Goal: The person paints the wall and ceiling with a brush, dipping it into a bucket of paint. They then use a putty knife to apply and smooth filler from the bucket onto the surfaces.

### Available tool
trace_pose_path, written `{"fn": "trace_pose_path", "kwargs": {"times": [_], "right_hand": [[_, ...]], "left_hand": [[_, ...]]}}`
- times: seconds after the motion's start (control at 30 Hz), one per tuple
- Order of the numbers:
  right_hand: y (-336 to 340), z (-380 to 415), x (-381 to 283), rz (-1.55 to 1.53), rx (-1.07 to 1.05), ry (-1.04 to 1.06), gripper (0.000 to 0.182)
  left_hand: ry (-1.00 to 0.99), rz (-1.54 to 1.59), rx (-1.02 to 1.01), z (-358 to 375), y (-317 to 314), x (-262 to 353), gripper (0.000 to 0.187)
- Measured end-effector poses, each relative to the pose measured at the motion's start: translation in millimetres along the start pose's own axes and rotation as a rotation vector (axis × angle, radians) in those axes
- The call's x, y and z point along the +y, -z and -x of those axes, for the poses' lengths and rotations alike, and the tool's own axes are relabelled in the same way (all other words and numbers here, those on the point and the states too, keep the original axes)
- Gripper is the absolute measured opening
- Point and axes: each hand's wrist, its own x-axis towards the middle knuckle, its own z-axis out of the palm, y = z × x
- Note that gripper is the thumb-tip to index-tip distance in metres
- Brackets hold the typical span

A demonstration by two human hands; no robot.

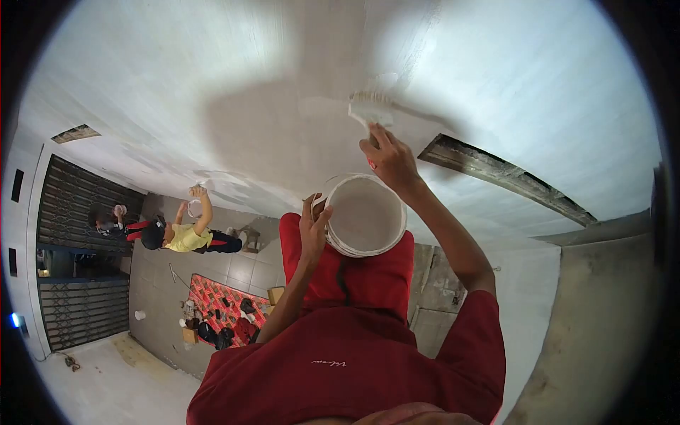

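My right hand (391, 157) is closed on the handle of a wide brush (370, 110), whose bristles are at the pale wall surface (312, 85). Below it, a round white bucket (366, 249) stands open side up in front of my red trousers, with a pale, smooth inside. My left hand (314, 223) is at the bucket's left rim, its fingers curled around the edge. A shadow of my arm and the brush falls on the wall.
A long dark opening (503, 177) cuts the wall at right. At left, a person in a yellow top (185, 239) reaches to the wall; another person (106, 218) is behind. A red patterned mat (216, 294) with items lies on the floor near a metal gate (85, 312).
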Motion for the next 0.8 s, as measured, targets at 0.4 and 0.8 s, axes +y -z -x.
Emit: {"fn": "trace_pose_path", "kwargs": {"times": [0.4,0.8], "right_hand": [[84,-63,-2,0.076,0.127,0.015,0.015],[-2,-26,-12,-0.069,-0.185,0.065,0.014]], "left_hand": [[-0.031,-0.022,-0.013,3,1,4,0.048],[-0.022,-0.058,0.008,12,5,9,0.05]]}}
